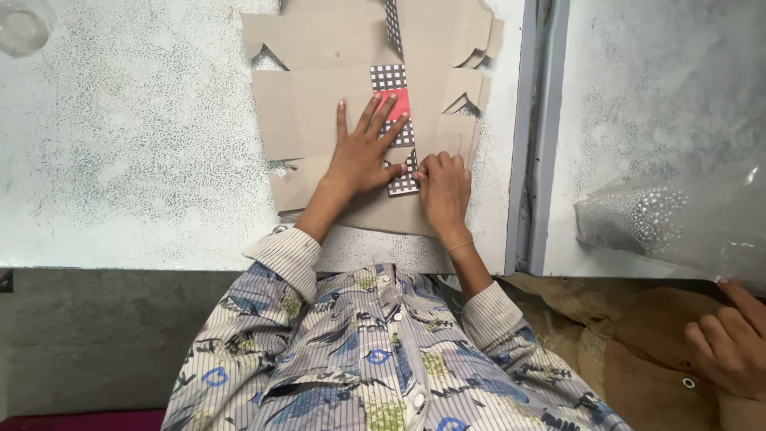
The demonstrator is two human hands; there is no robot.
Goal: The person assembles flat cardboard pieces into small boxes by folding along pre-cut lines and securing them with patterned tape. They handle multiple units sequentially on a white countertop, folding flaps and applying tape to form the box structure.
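A stack of flat brown cardboard box blanks (319, 112) lies on the speckled white table (136, 160). A black-and-white checked strip with a red patch (390, 80) runs down the top blank. My left hand (363, 148) lies flat with fingers spread, pressing on the strip and the cardboard. My right hand (444, 187) has its fingers curled and presses the strip's lower end (404, 185) against the cardboard next to the left hand.
A metal gap (535, 136) separates this table from a second white table at the right. A clear plastic bag of small silvery beads (646, 215) lies there. Another person's hand (730, 343) rests on brown material at the lower right. A clear cup (24, 24) stands at the far left corner.
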